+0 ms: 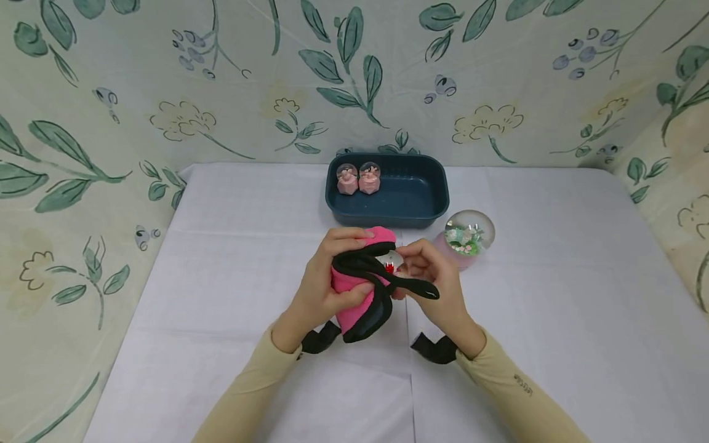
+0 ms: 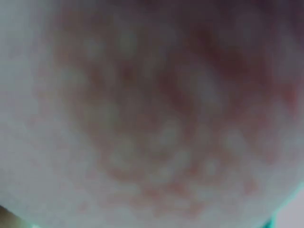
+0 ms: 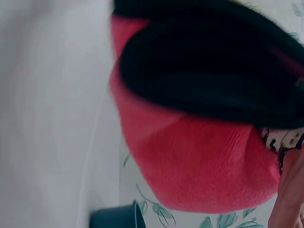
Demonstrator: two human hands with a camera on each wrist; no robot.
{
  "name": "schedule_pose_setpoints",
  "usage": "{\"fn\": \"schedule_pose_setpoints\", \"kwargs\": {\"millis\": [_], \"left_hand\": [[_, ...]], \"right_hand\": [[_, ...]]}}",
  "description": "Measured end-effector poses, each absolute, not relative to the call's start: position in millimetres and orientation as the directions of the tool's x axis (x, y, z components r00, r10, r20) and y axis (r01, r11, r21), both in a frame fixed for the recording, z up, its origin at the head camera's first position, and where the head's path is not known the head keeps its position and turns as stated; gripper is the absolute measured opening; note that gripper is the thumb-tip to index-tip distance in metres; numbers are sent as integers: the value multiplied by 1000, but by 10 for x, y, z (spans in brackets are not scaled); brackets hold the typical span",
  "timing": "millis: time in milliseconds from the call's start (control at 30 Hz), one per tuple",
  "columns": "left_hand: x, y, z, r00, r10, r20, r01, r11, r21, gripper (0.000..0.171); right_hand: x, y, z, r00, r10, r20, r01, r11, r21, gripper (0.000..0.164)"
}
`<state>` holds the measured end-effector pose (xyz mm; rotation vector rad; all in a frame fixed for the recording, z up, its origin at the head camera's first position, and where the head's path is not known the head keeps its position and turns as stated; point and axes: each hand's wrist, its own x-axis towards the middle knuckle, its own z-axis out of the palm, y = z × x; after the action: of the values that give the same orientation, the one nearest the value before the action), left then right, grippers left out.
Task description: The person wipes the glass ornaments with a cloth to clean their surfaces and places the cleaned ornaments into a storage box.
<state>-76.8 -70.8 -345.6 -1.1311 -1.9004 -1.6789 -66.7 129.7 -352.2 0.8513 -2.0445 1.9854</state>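
A pink plush pouch with black trim (image 1: 349, 283), its mouth facing right, is gripped by my left hand (image 1: 318, 280), fingers over its top and thumb on its front. At that mouth, my right hand (image 1: 437, 280) pinches a small clear globe (image 1: 389, 262) with red inside; fingers partly hide it. A black strap (image 1: 418, 287) sticks out from the pouch towards the right hand. In the right wrist view the pouch (image 3: 199, 161) shows its dark opening, and part of a hand (image 3: 289, 190) appears at the right edge. The left wrist view is too blurred to read.
Behind the hands stands a dark blue tray (image 1: 410, 212) with two small pink globes (image 1: 358, 179) at its left end. A larger snow globe with a pink base (image 1: 466, 237) leans beside the right hand. White cloth (image 1: 221, 246) covers the table; patterned fabric (image 1: 388, 80) hangs behind.
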Motion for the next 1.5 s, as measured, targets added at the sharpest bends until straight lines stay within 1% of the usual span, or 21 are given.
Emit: {"fn": "schedule_pose_setpoints", "kwargs": {"millis": [67, 100, 133, 200, 300, 400, 533, 600, 667, 733, 800, 867, 967, 1067, 1133, 1200, 1267, 1333, 1367, 1433, 1500], "left_hand": [[-766, -704, -3455, -587, 343, 734, 780, -7, 626, 44], [-768, -701, -3455, -583, 342, 737, 783, -2, 621, 43], [-769, -699, -3459, -588, 333, 737, 782, 1, 623, 43], [-777, -690, -3469, -606, 296, 739, 772, -7, 636, 43], [-792, -680, -3482, -652, 219, 726, 736, -49, 676, 47], [-798, -685, -3477, -717, 169, 677, 670, -103, 735, 53], [-785, -708, -3461, -800, 168, 576, 551, -176, 816, 58], [-775, -719, -3454, -815, 182, 550, 521, -187, 833, 60], [-768, -725, -3452, -807, 191, 558, 532, -174, 829, 60], [-766, -726, -3451, -782, 198, 591, 573, -146, 807, 59], [-767, -724, -3452, -747, 209, 631, 623, -111, 774, 58], [-769, -722, -3455, -710, 222, 668, 670, -78, 738, 55], [-767, -724, -3452, -660, 257, 706, 720, -52, 692, 50], [-765, -735, -3449, -605, 304, 736, 766, -31, 643, 46], [-766, -738, -3445, -574, 331, 749, 789, -22, 614, 46], [-772, -732, -3448, -561, 338, 756, 798, -21, 602, 45], [-779, -725, -3452, -571, 313, 759, 792, -35, 610, 45], [-789, -717, -3460, -599, 267, 755, 771, -62, 634, 46], [-795, -713, -3463, -616, 240, 750, 757, -80, 648, 48], [-803, -714, -3468, -655, 194, 730, 725, -110, 680, 52], [-810, -721, -3471, -692, 170, 702, 689, -136, 712, 56]], "right_hand": [[-651, 1291, -3497, -890, -280, 359, -334, -133, -933, 27], [-648, 1290, -3486, -906, -282, 315, -288, -131, -948, 23], [-648, 1287, -3476, -914, -283, 290, -267, -118, -956, 20], [-657, 1281, -3472, -897, -278, 344, -346, -45, -937, 20], [-681, 1262, -3485, -819, -266, 508, -544, 83, -835, 38], [-719, 1240, -3503, -678, -287, 677, -730, 154, -666, 55], [-755, 1233, -3495, -510, -333, 793, -860, 175, -480, 48], [-764, 1244, -3484, -463, -342, 818, -886, 205, -415, 43], [-768, 1258, -3480, -444, -339, 830, -895, 215, -391, 43], [-767, 1269, -3485, -452, -329, 829, -891, 211, -402, 47], [-760, 1275, -3500, -490, -312, 814, -871, 202, -447, 50], [-748, 1278, -3518, -558, -293, 777, -830, 175, -530, 52], [-717, 1288, -3531, -687, -277, 672, -715, 92, -693, 53], [-692, 1297, -3517, -822, -289, 490, -504, -27, -863, 36], [-685, 1303, -3492, -879, -296, 374, -368, -78, -927, 24], [-677, 1304, -3472, -909, -298, 293, -278, -93, -956, 14], [-675, 1299, -3464, -901, -294, 320, -317, -61, -947, 19], [-679, 1286, -3470, -858, -292, 422, -443, 5, -897, 32], [-686, 1275, -3475, -820, -296, 490, -523, 39, -851, 39], [-708, 1257, -3486, -711, -314, 629, -684, 98, -723, 51], [-735, 1247, -3486, -595, -340, 728, -799, 147, -583, 53]]}}
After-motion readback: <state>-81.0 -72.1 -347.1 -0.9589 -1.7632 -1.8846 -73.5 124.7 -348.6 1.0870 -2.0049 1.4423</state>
